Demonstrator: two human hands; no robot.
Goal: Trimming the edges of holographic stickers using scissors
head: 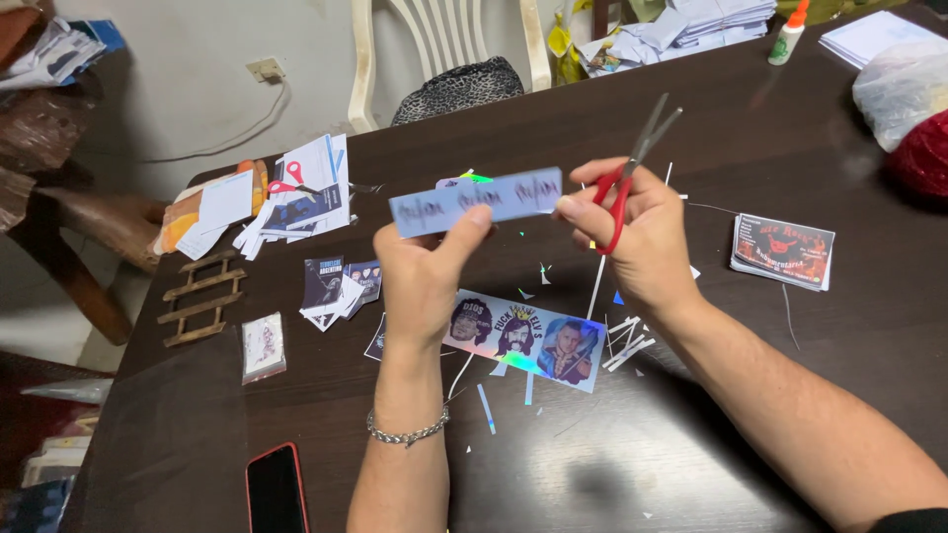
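My left hand [427, 265] pinches a long pale blue paper strip [477, 200] and holds it level above the dark table [691, 434]. My right hand [642, 237] touches the strip's right end with a fingertip while gripping red-handled scissors [632, 163], blades shut and pointing up and to the right. Below the hands, a shiny holographic sticker strip [523, 338] with three printed pictures lies flat on the table. Thin paper offcuts [624, 345] are scattered around it.
A stack of dark printed cards [785, 252] lies to the right. Paper piles with a second pair of red scissors [286, 184] sit at the left, near a small wooden frame [202, 296] and a phone [275, 489]. A glue bottle [787, 38] and a white chair [449, 39] are at the back.
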